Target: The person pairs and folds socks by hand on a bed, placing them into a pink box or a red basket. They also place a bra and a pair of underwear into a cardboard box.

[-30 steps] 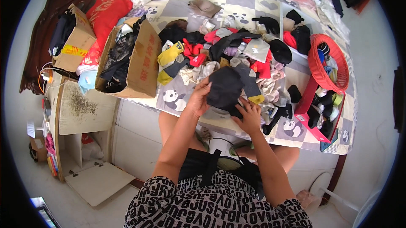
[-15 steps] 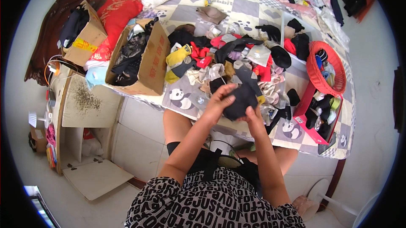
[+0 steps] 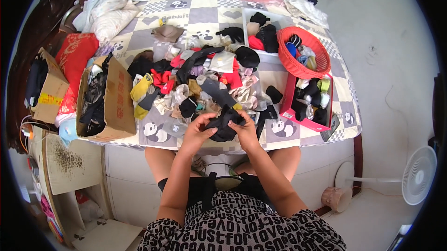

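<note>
Just over the near edge of the bed, a crumpled black sock (image 3: 225, 126) is held between both my hands. My left hand (image 3: 197, 134) grips its left side, thumb on top, while my right hand (image 3: 246, 132) pinches the right side. Right beyond my fingers spreads a mixed pile of socks and small garments, among them a grey sock (image 3: 217, 91), a yellow-and-grey sock (image 3: 142, 87), a red garment (image 3: 162, 81) and a black garment (image 3: 247, 57). Another black sock (image 3: 274, 94) lies apart, to the right of the pile.
At left stand two cardboard boxes of dark clothes, the nearer carton (image 3: 118, 104) beside a red pillow (image 3: 77, 60). To the right, a red basket (image 3: 320, 68), a pink box (image 3: 307, 123) of rolled socks and a white tray (image 3: 274, 57) sit together. A white fan (image 3: 419, 175) is on the floor.
My hands have drawn closer to the bed's near edge with the black sock, which has gone from flat to bunched up. The view has shifted to the right.
</note>
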Demonstrator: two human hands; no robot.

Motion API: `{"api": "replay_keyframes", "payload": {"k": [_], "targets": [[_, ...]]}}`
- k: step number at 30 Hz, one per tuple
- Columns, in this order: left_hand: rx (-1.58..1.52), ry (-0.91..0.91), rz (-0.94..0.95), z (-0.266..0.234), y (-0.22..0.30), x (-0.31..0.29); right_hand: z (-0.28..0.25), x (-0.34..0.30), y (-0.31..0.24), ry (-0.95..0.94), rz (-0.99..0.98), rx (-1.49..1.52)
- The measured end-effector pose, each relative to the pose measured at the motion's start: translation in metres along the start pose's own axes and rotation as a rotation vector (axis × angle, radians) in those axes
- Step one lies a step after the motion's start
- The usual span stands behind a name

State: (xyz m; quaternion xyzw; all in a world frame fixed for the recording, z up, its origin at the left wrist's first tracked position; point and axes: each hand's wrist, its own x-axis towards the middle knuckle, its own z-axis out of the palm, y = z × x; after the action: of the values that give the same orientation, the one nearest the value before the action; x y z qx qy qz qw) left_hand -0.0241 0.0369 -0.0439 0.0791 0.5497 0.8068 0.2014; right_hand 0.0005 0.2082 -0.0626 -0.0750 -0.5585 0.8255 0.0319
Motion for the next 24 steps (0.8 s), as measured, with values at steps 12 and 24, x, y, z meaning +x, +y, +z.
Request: {"api": "replay_keyframes", "payload": {"k": [12,24], "targets": [[-0.133,0.088,-0.26,-0.017,-0.004,0.001,0.0,-0.002,-0.03,-0.13,0.391,0.365],[-0.534,0.125,-0.162,-0.029,-0.004,0.002,0.009,0.018,-0.025,-0.151,0.299,0.449]]}}
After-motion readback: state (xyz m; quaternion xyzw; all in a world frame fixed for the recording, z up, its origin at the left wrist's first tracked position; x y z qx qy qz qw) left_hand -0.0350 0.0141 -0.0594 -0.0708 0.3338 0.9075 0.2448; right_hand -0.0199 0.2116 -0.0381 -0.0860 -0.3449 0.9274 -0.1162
